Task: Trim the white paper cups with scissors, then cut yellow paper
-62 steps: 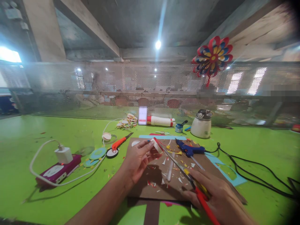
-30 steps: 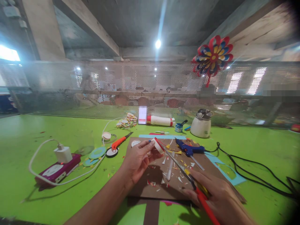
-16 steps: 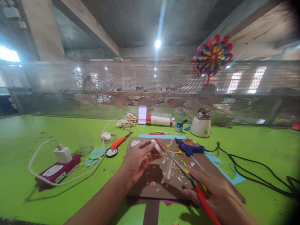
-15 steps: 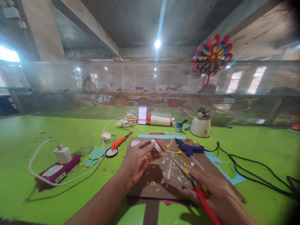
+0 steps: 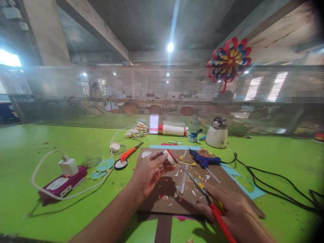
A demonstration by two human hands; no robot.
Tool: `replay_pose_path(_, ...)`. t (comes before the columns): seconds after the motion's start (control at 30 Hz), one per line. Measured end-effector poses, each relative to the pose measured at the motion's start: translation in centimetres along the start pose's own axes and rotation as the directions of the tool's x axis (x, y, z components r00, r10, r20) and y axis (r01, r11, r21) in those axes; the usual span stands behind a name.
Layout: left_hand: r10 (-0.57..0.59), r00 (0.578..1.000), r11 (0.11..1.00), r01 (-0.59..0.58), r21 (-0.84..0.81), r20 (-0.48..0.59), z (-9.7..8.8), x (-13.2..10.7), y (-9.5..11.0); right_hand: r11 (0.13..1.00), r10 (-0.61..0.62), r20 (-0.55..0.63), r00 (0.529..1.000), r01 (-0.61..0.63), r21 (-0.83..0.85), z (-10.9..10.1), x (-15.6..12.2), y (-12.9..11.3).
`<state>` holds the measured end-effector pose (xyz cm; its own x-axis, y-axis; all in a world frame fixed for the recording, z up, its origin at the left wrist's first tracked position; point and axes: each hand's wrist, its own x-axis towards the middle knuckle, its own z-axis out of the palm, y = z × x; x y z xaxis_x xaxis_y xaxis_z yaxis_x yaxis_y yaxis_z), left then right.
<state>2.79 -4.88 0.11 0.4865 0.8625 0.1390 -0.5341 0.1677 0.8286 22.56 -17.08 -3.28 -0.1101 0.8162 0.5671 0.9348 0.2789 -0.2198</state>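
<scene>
Between the thumb and fingers of my left hand (image 5: 152,168) is a small white round piece with a red edge (image 5: 171,158), held tilted above the brown board (image 5: 154,199). My right hand (image 5: 227,206) is closed around the red handles of a pair of scissors (image 5: 214,206). Their long blades point up and left, with the tips at the red edge of the round piece. Small white, red and yellow paper scraps and a clear glue stick (image 5: 183,180) lie on the board under my hands.
A blue glue gun (image 5: 204,159) lies on the board's right, its black cord (image 5: 273,172) trailing right. To the left are an orange utility knife (image 5: 128,154), light-blue discs (image 5: 105,165) and a maroon power strip (image 5: 63,184). A kettle-like container (image 5: 217,135) stands behind.
Almost nothing differs. Both hands, the round piece and the scissors keep nearly the same place.
</scene>
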Motion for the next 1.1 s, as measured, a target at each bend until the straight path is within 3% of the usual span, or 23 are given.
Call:
replay_pose_path(0.4,0.057,0.998,0.998,-0.056,0.037,-0.039,0.09,-0.01,0.01,1.0,0.017,0.027,0.999,-0.017,-0.004,-0.46,0.45,0.01)
replay_pose_path(0.63,0.052,0.998,0.998,-0.052,0.025,-0.026,-0.02,0.04,-0.44,0.997,0.055,0.047,0.997,-0.058,0.055,-0.16,0.37,0.11)
replay_pose_path(1.1,0.058,0.997,0.997,-0.055,0.045,-0.06,0.07,0.0,-0.28,0.998,0.06,0.035,0.998,-0.061,0.012,-0.24,0.28,0.06)
